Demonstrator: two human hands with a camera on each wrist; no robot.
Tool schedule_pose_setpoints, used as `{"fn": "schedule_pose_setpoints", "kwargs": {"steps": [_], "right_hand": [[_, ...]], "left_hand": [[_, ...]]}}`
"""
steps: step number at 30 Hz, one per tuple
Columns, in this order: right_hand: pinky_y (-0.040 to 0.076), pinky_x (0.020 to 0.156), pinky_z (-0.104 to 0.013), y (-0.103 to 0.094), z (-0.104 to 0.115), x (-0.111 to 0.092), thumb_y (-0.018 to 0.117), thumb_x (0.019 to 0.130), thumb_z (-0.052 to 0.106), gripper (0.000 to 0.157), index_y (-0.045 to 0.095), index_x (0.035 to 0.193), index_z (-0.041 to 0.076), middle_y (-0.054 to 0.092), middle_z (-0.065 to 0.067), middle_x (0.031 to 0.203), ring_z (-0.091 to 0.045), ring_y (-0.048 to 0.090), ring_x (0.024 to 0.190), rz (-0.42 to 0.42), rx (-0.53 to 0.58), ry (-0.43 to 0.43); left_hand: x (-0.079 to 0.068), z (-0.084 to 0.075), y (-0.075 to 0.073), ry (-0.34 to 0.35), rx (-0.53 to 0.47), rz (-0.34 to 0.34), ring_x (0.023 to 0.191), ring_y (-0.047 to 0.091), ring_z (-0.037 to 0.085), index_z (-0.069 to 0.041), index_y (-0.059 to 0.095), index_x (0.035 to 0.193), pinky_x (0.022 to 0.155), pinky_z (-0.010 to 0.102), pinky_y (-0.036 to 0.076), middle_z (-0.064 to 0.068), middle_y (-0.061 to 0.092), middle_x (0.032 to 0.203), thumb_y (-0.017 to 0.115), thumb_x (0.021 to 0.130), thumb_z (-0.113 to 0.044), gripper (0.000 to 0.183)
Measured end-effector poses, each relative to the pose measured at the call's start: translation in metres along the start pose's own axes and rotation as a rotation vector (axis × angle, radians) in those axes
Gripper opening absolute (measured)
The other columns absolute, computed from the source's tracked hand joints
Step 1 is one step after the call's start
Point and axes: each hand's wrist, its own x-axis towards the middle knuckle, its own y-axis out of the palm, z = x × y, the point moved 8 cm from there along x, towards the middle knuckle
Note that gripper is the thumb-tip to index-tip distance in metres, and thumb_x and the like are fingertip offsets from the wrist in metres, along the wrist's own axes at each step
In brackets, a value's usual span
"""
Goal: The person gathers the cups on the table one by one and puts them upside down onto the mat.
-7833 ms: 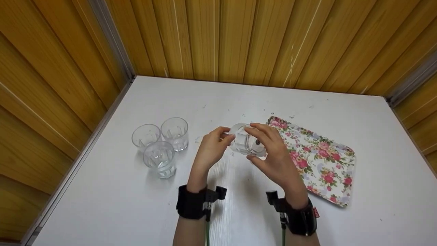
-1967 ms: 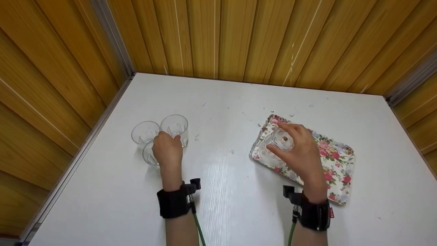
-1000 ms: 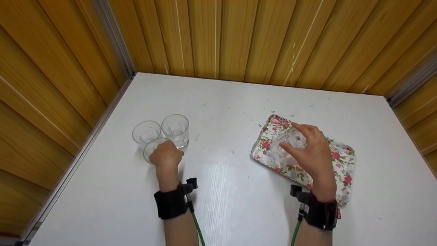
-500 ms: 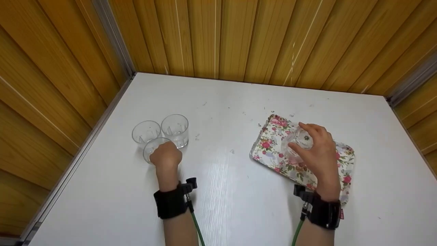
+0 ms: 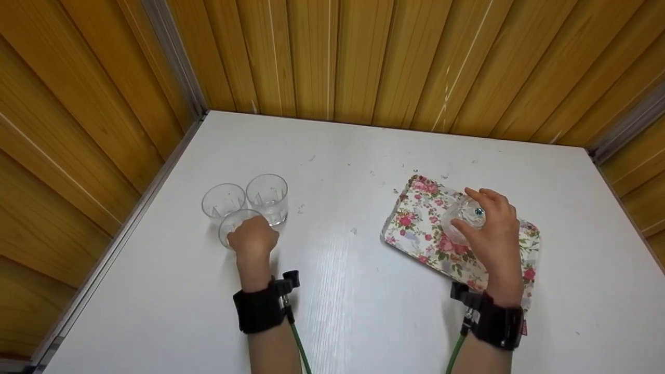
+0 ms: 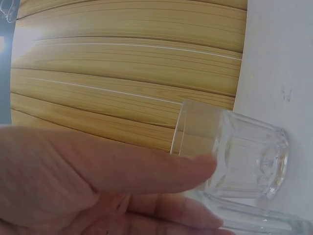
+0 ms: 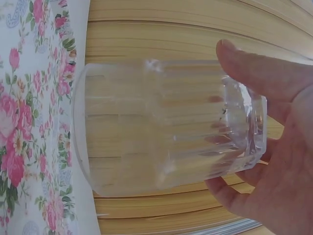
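Observation:
In the head view my right hand (image 5: 493, 228) holds a clear glass tumbler (image 5: 457, 221) upside down over the floral tray (image 5: 415, 236). Thumb and fingers spread round its base end; its rim (image 7: 80, 132) faces the tray, and whether they touch I cannot tell. At left, my left hand (image 5: 253, 239) grips the nearest of three upright tumblers, the front glass (image 5: 231, 223), its curled fingers at the rim and partly hidden. The other two, a left glass (image 5: 221, 200) and a right glass (image 5: 269, 197), stand just behind it. The left thumb (image 6: 161, 169) overlaps the right glass in the left wrist view.
The white table (image 5: 337, 270) stretches between the glasses and the tray, with small dark scuffs on its top. Yellow wood-look panels (image 5: 353, 62) close off the back and sides. A green cable (image 5: 298, 343) runs from each wrist strap.
Earlier both hands held the inverted glass mid-table. The left hand then went to the front glass and stays there. The right hand brought its glass over the tray and shifted it rightwards.

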Motion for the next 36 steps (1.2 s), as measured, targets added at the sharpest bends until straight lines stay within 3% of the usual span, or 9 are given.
{"fn": "schedule_pose_setpoints", "kwargs": {"steps": [10, 15, 27, 36], "right_hand": [[0.026, 0.095, -0.059, 0.003, -0.019, 0.000, 0.071, 0.076, 0.003, 0.057, 0.049, 0.129, 0.005, 0.036, -0.021, 0.135, -0.043, 0.029, 0.123, 0.029, 0.015, 0.090], [0.025, 0.096, -0.058, 0.003, -0.024, 0.001, 0.071, 0.075, 0.003, 0.057, 0.050, 0.127, 0.003, 0.036, -0.022, 0.135, -0.044, 0.028, 0.123, 0.002, 0.013, 0.098], [0.024, 0.098, -0.058, 0.001, -0.045, -0.001, 0.071, 0.076, 0.003, 0.058, 0.048, 0.129, 0.003, 0.034, -0.023, 0.136, -0.042, 0.026, 0.126, -0.044, 0.020, 0.199], [0.022, 0.100, -0.058, -0.001, -0.062, -0.003, 0.070, 0.078, 0.006, 0.058, 0.046, 0.131, 0.005, 0.032, -0.023, 0.137, -0.042, 0.024, 0.127, -0.032, 0.016, 0.265]], "left_hand": [[-0.001, 0.000, 0.000, 0.014, -0.006, 0.005, 0.085, 0.061, 0.034, 0.005, 0.064, 0.094, 0.085, 0.050, 0.040, 0.021, 0.065, 0.091, 0.053, 0.082, -0.011, 0.023], [-0.002, -0.001, 0.000, 0.028, 0.014, 0.017, 0.087, 0.060, 0.033, 0.005, 0.063, 0.094, 0.085, 0.050, 0.039, 0.021, 0.064, 0.092, 0.047, 0.081, -0.003, 0.022], [0.000, -0.001, 0.002, 0.029, 0.025, 0.033, 0.088, 0.059, 0.034, 0.006, 0.062, 0.096, 0.088, 0.052, 0.038, 0.021, 0.063, 0.095, 0.047, 0.082, -0.004, 0.023], [-0.002, -0.004, 0.000, 0.034, 0.010, 0.038, 0.091, 0.059, 0.036, 0.007, 0.062, 0.099, 0.080, 0.051, 0.044, 0.024, 0.062, 0.101, 0.045, 0.082, -0.002, 0.025]]}}
